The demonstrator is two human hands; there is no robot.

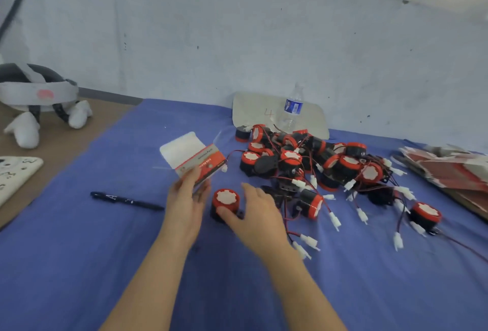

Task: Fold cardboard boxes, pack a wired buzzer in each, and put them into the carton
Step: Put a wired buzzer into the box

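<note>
On the blue-covered desk (79,251), seen from the head camera, the left hand (184,198) grips a folded cardboard box (196,163). Its white flap stands open, likely ready for loading. Just beside it the right hand (254,212) curls round one buzzer (225,201), thumb against its side, apparently to lift it clear of the pile of buzzers (303,161). No carton shows.

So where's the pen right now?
In the head view, the black pen lies flat on the blue cloth, on the left side, just left of the left hand that holds the small box.
</note>
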